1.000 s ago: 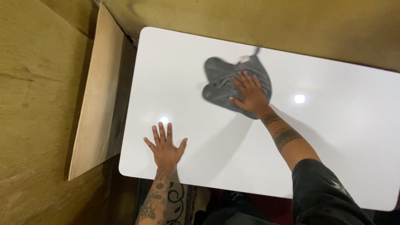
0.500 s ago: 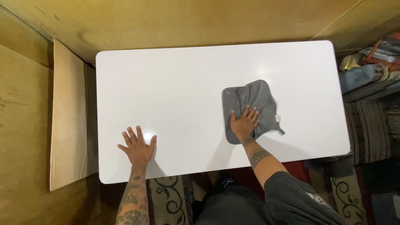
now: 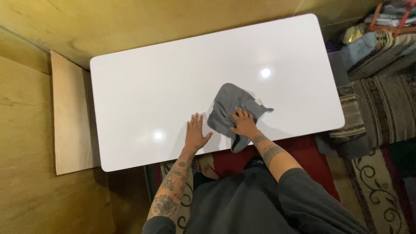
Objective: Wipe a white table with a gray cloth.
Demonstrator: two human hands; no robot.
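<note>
A grey cloth [image 3: 229,105] lies crumpled on the glossy white table [image 3: 143,91], near its front edge. My right hand [image 3: 243,124] presses down on the cloth's near part, fingers spread over the fabric. A corner of the cloth hangs over the table's front edge below that hand. My left hand [image 3: 196,134] rests flat on the bare tabletop just left of the cloth, fingers apart, holding nothing.
A leaning plywood panel [image 3: 68,117] stands against the table's left end. Wooden walls run behind and to the left. Folded patterned rugs and fabric [image 3: 381,99] pile up to the right. A red mat [image 3: 303,149] lies under the table's front.
My right hand has dragged the cloth left and toward the front edge, bunching it. My left hand has shifted right along the table, close to the cloth. The view has tilted.
</note>
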